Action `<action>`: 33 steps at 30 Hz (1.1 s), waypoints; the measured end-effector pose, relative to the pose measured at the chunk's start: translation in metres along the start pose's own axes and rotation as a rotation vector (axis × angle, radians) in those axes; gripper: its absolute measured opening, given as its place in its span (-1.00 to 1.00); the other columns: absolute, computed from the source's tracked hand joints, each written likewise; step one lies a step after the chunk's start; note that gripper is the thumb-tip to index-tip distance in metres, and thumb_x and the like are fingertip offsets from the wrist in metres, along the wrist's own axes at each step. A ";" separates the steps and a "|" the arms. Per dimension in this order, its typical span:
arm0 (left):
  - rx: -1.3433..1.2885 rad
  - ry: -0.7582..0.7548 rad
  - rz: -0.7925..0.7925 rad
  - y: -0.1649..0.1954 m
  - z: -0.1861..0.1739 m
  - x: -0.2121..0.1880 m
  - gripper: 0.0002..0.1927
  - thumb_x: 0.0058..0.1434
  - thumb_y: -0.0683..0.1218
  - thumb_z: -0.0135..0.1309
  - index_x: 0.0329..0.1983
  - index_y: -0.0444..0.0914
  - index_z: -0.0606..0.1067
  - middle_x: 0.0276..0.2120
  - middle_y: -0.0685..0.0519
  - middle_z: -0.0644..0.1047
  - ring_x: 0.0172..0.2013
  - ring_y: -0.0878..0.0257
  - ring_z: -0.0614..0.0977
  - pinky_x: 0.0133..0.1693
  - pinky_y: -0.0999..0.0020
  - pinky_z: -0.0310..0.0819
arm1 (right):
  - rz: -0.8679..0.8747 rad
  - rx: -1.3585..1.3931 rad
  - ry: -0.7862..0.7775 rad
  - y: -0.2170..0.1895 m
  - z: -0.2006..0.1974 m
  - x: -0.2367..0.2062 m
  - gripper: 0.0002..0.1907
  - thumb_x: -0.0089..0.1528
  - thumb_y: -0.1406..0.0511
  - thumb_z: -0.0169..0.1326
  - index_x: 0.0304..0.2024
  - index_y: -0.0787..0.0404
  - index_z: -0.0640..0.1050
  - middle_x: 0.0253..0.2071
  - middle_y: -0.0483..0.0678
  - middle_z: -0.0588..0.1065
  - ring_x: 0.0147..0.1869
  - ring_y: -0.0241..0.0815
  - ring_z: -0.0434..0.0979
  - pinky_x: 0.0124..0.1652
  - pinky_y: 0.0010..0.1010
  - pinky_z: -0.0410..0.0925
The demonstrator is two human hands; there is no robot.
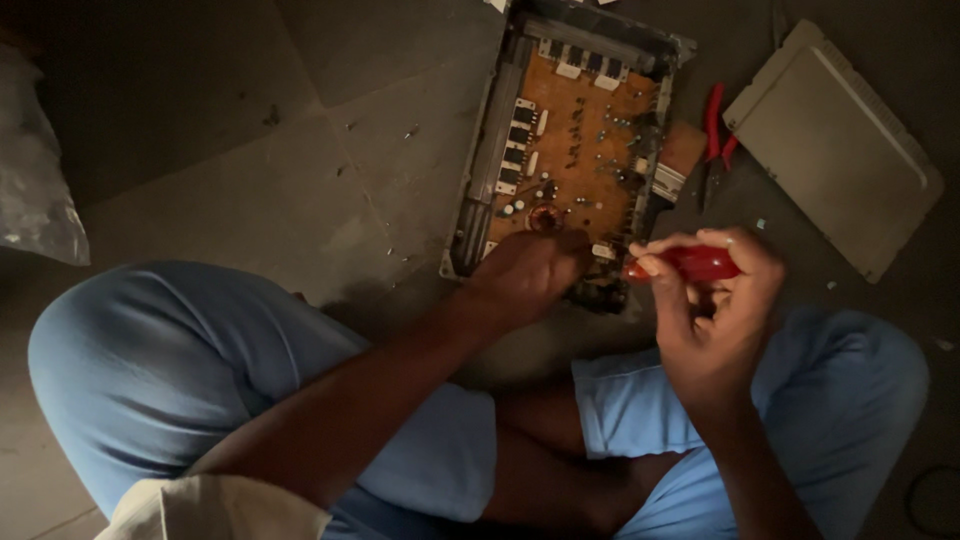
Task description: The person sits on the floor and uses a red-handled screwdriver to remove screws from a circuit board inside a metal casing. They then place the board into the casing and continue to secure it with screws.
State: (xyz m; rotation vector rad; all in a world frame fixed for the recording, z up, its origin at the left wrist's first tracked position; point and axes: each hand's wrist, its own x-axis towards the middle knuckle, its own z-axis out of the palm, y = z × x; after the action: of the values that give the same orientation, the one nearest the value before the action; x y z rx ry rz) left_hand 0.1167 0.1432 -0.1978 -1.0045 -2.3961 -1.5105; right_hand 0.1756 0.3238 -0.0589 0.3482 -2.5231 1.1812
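An opened metal chassis (478,190) lies on the floor in front of me, with an orange-brown circuit board (585,150) inside it. My left hand (525,272) rests closed on the near end of the board; whether it holds anything is hidden. My right hand (715,320) grips a red screwdriver handle (690,264), which points left towards the board's near right corner. The shaft and tip are not visible.
I sit cross-legged in light blue trousers on a grey tiled floor. A grey metal cover (835,150) lies at the upper right, with red-handled pliers (715,125) beside the chassis. A clear plastic bag (35,180) sits at the far left. Small screws (412,131) lie scattered on the tiles.
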 end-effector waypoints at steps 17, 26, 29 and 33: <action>0.407 0.131 0.310 0.000 -0.005 -0.004 -0.87 0.22 -0.21 0.12 -0.17 -0.28 0.48 -0.33 -0.08 0.47 -0.33 0.01 0.56 -0.26 0.11 0.49 | -0.089 0.045 -0.243 -0.021 -0.006 0.017 -0.45 0.32 0.47 0.14 0.24 0.33 0.14 0.10 0.29 0.52 0.18 0.02 0.62 0.05 -0.24 0.54; 0.477 0.239 0.359 -0.007 0.003 -0.014 -0.84 0.33 -0.23 0.06 -0.04 -0.25 0.49 -0.23 -0.08 0.49 -0.22 0.00 0.58 -0.12 0.05 0.51 | 0.009 0.082 -0.235 -0.011 -0.008 0.012 -0.46 0.38 0.51 0.08 0.26 0.30 0.08 0.07 0.27 0.55 0.16 0.00 0.65 0.14 -0.23 0.56; 0.415 0.136 0.258 -0.014 0.010 -0.014 -0.89 0.30 -0.18 0.04 -0.13 -0.25 0.50 -0.30 -0.07 0.48 -0.27 -0.04 0.58 -0.18 0.00 0.50 | 0.048 0.109 -0.200 -0.008 -0.007 0.010 -0.45 0.38 0.52 0.09 0.26 0.30 0.07 0.06 0.28 0.54 0.17 0.00 0.65 0.16 -0.23 0.54; 0.344 -0.103 0.107 -0.017 0.011 -0.009 -0.88 0.29 -0.14 0.03 -0.16 -0.23 0.53 -0.31 -0.12 0.52 -0.29 -0.07 0.60 -0.23 -0.02 0.51 | 0.042 0.101 -0.197 -0.001 -0.009 0.007 -0.44 0.41 0.51 0.09 0.27 0.30 0.05 0.06 0.25 0.54 0.15 -0.04 0.67 0.16 -0.28 0.56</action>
State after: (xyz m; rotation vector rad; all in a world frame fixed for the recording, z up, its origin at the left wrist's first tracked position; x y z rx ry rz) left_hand 0.1153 0.1438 -0.2200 -1.1286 -2.5068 -0.9877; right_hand 0.1716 0.3298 -0.0499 0.4598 -2.6539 1.3550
